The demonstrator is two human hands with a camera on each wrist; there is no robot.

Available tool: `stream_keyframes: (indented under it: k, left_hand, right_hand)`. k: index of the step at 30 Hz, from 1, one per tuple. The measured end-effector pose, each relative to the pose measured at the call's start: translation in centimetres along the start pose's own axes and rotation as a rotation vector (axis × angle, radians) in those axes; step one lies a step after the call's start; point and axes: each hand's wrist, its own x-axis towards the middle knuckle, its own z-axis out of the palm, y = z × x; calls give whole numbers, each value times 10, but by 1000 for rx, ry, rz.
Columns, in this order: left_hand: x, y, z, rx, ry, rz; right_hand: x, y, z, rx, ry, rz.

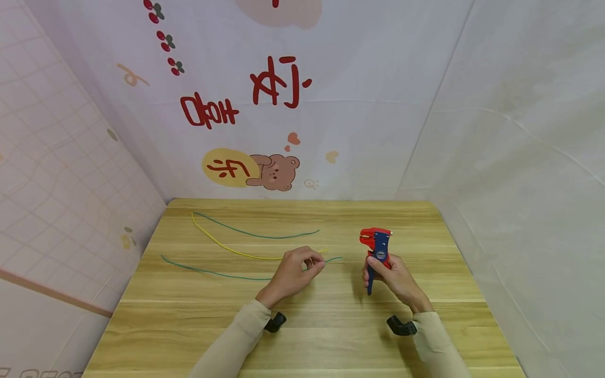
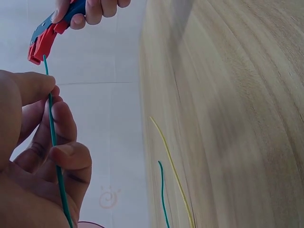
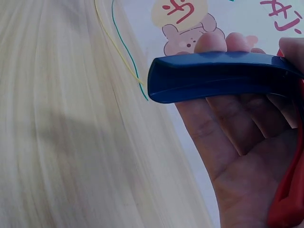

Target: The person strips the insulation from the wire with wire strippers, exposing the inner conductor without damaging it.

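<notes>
My left hand pinches a green wire between thumb and index finger near one end. In the head view the rest of that wire trails off to the left over the table. A short tip sticks out past the fingertips. My right hand grips a red and blue wire stripper by its blue handle, its red head pointing up and toward the left. In the head view the wire's tip and the stripper's head are apart. The right wrist view shows the blue handle lying across the fingers.
A yellow wire and a second green wire lie on the wooden table beyond my left hand. White printed cloth stands behind the table's far edge and along both sides.
</notes>
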Motion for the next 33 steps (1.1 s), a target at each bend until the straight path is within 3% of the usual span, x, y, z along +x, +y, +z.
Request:
stream_keyframes:
  k: [14, 33]
  left_hand:
    - [2, 5, -2, 15, -1, -26]
    - [1, 6, -4, 10, 30, -8]
  right_hand:
    - [-1, -3, 0, -46, -43, 5]
    - [-2, -3, 7, -155, -118, 29]
